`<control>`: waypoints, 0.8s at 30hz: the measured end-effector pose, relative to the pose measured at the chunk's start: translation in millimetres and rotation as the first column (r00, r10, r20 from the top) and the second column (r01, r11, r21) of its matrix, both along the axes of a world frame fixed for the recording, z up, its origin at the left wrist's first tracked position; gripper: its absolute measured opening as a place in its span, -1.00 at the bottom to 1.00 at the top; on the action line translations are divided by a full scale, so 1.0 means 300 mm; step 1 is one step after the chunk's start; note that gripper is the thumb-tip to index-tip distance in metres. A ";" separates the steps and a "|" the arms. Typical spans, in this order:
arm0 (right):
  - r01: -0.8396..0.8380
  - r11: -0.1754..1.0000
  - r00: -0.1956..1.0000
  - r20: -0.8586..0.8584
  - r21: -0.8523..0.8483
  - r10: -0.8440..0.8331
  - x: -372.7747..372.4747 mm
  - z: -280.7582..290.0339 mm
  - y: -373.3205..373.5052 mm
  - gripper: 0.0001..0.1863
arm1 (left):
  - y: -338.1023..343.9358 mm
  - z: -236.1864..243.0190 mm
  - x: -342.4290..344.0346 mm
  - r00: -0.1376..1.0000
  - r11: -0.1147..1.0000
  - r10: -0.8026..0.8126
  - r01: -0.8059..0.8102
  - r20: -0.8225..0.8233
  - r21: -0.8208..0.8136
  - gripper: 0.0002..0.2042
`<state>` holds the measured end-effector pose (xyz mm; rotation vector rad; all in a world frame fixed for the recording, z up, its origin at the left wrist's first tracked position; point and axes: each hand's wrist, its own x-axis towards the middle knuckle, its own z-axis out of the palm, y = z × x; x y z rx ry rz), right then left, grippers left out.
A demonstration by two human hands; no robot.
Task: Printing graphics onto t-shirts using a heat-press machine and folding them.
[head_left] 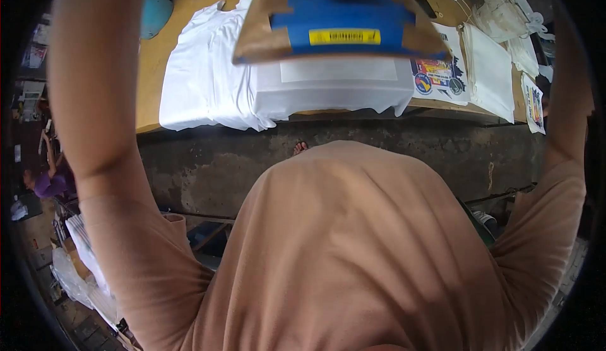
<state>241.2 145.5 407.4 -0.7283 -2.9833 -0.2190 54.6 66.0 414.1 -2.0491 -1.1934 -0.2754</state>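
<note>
Both of my arms are raised and run out of the picture at the top. My left forearm (95,73) fills the left side and my right forearm (568,92) runs along the right rim; neither hand shows. Ahead of me a screen-printing frame (278,38), brown-taped along its sides with a blue middle and a yellow label, is tilted above the table. Its edges are slightly blurred, and what holds it is hidden. Beneath it white cloth (334,95) lies spread flat, hanging a little over the front edge. A white shirt (205,73) lies wrinkled to its left.
Printed sheets (445,76) and folded white fabric (489,67) lie on the wooden table (149,92) at right. Behind them stand a dark phone (423,4) and a stained white bucket (505,13). A teal container (156,11) is far left. Another person in purple (53,184) is beyond my left arm.
</note>
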 end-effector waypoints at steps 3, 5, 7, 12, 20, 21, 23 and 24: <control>0.004 0.979 0.995 0.101 -0.202 0.017 -0.029 -0.151 -0.029 -0.82 | -0.006 -0.235 0.022 0.994 0.974 -0.076 0.090 0.074 -0.210 -0.91; 0.026 0.927 0.992 0.123 -0.373 0.021 -0.050 -0.324 -0.063 -0.82 | -0.010 -0.408 0.049 0.942 0.877 -0.169 0.277 0.288 -0.392 -0.94; 0.237 0.843 0.958 0.261 -0.483 -0.120 -0.061 -0.493 -0.087 -0.76 | -0.014 -0.575 0.057 0.938 0.787 -0.194 0.324 0.289 -0.525 -0.94; 0.278 0.844 0.959 0.180 -0.459 -0.218 -0.074 -0.827 -0.100 -0.86 | 0.017 -0.893 0.043 0.960 0.746 -0.129 0.260 0.249 -0.613 -0.92; 0.398 0.849 0.906 0.297 -0.349 -0.302 -0.107 -0.916 -0.108 -0.88 | 0.027 -1.003 0.042 0.940 0.763 -0.168 0.315 0.297 -0.564 -0.88; 0.353 0.873 0.933 0.188 -0.337 -0.305 -0.095 -0.919 -0.124 -0.84 | 0.022 -0.986 0.043 0.949 0.805 -0.212 0.304 0.232 -0.509 -0.90; 0.287 0.904 0.958 0.065 -0.316 -0.281 -0.062 -0.956 -0.162 -0.78 | 0.002 -0.958 -0.001 0.961 0.852 -0.230 0.274 0.151 -0.446 -0.87; 0.253 0.953 0.941 -0.185 -0.166 -0.283 -0.026 -0.984 -0.202 -0.69 | -0.024 -0.949 -0.024 0.902 0.899 -0.249 0.351 0.352 -0.262 -0.82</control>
